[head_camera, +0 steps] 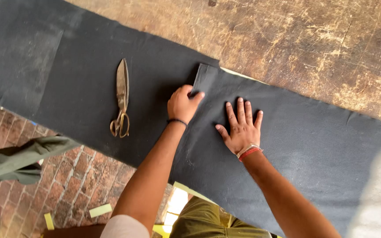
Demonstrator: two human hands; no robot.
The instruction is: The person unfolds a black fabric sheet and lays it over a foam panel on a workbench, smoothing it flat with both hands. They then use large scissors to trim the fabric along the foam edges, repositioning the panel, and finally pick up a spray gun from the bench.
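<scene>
From the head camera, a long sheet of dark charcoal felt-like cloth (111, 66) lies spread across a scarred, worn brown wooden worktop (309, 39), running from the far left down to the near right. A second piece of the same dark cloth (296, 145) lies on top of it towards the right, its cut end showing as a raised straight edge just right of the middle.

The left hand (182, 105) rests at that cut edge with its fingers curled and drawn together, the fingertips pressing onto or pinching the corner of the upper piece; whether they truly grip the cloth or only hold it down cannot be told. A dark band sits at its wrist. The right hand (240, 128) lies flat on the upper piece just beside the left, palm down and fingers spread apart, holding nothing; the spread palm looks placed to keep the cloth smooth and stop it sliding. A red and pale band circles that wrist.

A pair of large old metal shears with brass-coloured handles (121, 99) lies closed on the lower cloth, left of the left hand and apart from it, blades pointing far.

Beyond the near edge of the worktop a red brick floor (76, 176) shows, with olive-green fabric (18, 158) at the left and yellow paper scraps (100, 210).
</scene>
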